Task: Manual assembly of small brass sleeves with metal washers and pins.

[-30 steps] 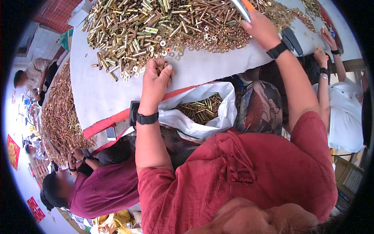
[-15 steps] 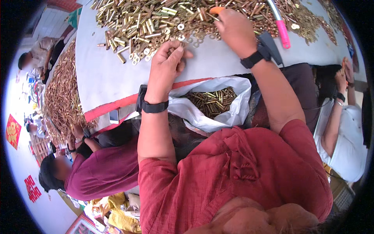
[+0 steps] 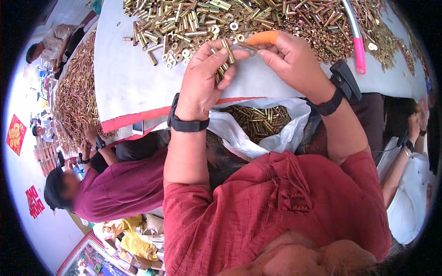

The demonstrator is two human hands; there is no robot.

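My left hand (image 3: 198, 83) is closed around several brass-coloured metal sleeves (image 3: 227, 51), which stick out between the thumb and fingers. Close beside it, my right hand (image 3: 298, 64) pinches one thin brownish metal sleeve (image 3: 247, 46) between thumb and forefinger. An orange finger cover (image 3: 263, 38) sits on that forefinger. The sleeve's tip points toward the left hand; I cannot tell whether the two touch. Just beyond both hands spreads a heap of metal sleeves (image 3: 193, 20), with nuts (image 3: 306, 43) and flat washers (image 3: 171, 60) along its near side.
Below the red table edge (image 3: 138, 120), an open white bag (image 3: 298, 120) holds many metal sleeves. A tool with a pink handle (image 3: 359, 55) lies at the right of the heap. Co-workers sit on both sides; another large pile (image 3: 76, 87) lies at the left.
My right hand has come back from the heap toward my left hand, now with a sleeve pinched. The left hand has turned so that its sleeves show.
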